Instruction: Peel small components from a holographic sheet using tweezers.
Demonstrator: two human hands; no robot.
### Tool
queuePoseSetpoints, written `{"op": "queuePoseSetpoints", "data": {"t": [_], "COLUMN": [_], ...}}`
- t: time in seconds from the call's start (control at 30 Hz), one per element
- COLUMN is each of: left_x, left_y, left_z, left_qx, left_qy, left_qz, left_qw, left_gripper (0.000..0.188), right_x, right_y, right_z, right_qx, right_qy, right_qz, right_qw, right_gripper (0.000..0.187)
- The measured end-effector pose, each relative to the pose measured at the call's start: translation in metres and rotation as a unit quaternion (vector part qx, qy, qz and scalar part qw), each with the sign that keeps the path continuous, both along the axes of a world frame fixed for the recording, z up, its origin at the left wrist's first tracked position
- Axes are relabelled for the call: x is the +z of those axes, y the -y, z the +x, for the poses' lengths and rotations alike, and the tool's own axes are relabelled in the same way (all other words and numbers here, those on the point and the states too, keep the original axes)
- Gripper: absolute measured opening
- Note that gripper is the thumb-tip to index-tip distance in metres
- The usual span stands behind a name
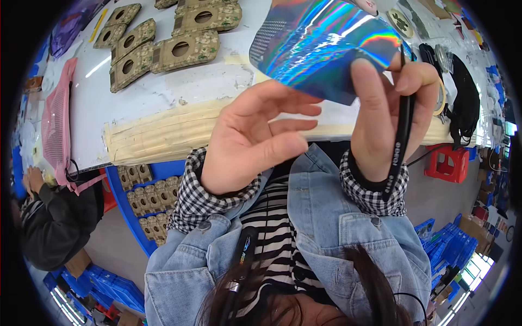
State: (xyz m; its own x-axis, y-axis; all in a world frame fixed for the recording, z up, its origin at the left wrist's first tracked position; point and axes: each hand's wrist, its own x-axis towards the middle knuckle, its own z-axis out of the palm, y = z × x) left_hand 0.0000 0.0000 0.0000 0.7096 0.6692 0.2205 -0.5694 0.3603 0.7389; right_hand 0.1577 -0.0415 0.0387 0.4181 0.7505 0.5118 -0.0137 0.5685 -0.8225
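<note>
A shiny holographic sheet [321, 51], blue with rainbow streaks, is raised above the table. My right hand [375, 119] grips its lower right part, the thumb lying on the front face. The same hand also keeps slim black tweezers [403, 127], pointing up, between its fingers. Near the sheet's lower left edge is my left hand [244, 130], its fingers apart and slightly curled, the thumb free. Its index finger reaches the sheet's lower edge; whether it touches cannot be told. Nothing shows in that palm.
Camouflage-patterned pieces with round holes [185, 50] lie on the white table [217, 81], left of the sheet. Similar pieces fill a blue tray [128, 209] below. A pink mesh bag [58, 122] hangs at the left edge, near another person [60, 223]. A red stool [446, 164] stands right.
</note>
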Motion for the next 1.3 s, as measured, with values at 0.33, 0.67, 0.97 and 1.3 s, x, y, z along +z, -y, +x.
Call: {"op": "queuePoseSetpoints", "data": {"t": [0.33,0.67,0.97,1.3], "left_x": [-0.006,0.0,0.008,0.004], "left_y": [-0.005,-0.028,-0.022,-0.014], "left_z": [-0.011,-0.027,-0.007,-0.003], "left_qx": [0.139,0.226,0.218,0.254], "left_qy": [-0.07,-0.114,-0.203,-0.23], "left_qz": [-0.033,-0.076,-0.073,-0.051], "left_qw": [0.987,0.964,0.952,0.938], "left_gripper": [0.027,0.023,0.022,0.025], "right_x": [-0.01,-0.021,-0.022,-0.021], "right_y": [0.01,0.046,0.046,0.051], "right_z": [0.006,0.083,0.074,0.071], "right_qx": [-0.014,-0.228,-0.171,-0.247], "right_qy": [0.299,0.223,0.186,0.284], "right_qz": [-0.078,-0.1,-0.11,-0.116], "right_qw": [0.951,0.943,0.961,0.919], "right_gripper": [0.032,0.069,0.092,0.095]}}
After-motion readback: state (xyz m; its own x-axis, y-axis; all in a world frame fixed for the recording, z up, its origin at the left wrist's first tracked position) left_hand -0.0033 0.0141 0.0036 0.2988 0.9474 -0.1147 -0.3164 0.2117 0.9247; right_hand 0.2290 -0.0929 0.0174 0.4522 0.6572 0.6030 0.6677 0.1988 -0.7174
